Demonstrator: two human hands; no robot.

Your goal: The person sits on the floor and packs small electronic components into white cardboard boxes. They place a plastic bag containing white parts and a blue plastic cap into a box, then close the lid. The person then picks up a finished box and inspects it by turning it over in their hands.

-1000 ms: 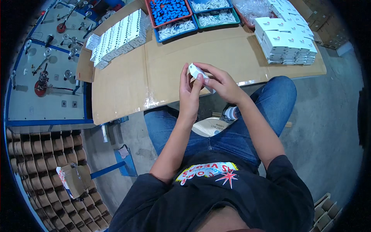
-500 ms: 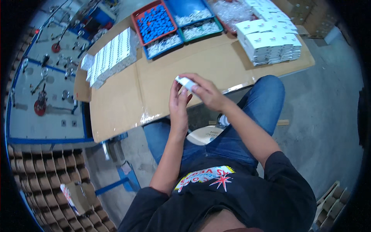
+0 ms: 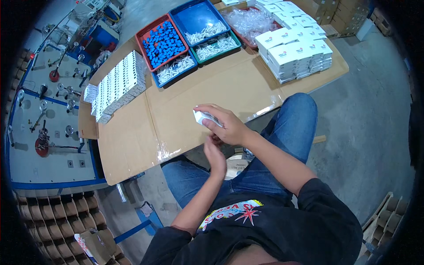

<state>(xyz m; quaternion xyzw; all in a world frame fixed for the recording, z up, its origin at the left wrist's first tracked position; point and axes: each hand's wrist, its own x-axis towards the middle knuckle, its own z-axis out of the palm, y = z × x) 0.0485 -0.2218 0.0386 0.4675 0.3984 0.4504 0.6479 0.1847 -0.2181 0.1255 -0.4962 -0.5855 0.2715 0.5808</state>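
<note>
A small white carton (image 3: 203, 117) is gripped in my right hand (image 3: 227, 128), above the near edge of the cardboard-covered table. My right thumb presses on its near side and the fingers wrap over the far side. Just below, my left hand (image 3: 215, 155) is raised over my lap, apart from the carton. Its thumb and loosely curled fingers are apart, with nothing seen in them, though the fingertips are partly hidden in shadow beside the right hand.
Rows of small white boxes (image 3: 118, 86) stand at the table's left. Behind are a red tray (image 3: 139, 36) of blue pieces and blue (image 3: 194, 67) and green (image 3: 238, 46) trays of white pieces. Flat white cartons (image 3: 296, 53) are stacked right, before clear plastic bags (image 3: 251, 24).
My left hand has come off the carton and moved down and toward me. My right hand has lowered slightly, still holding the carton. The view has shifted a little.
</note>
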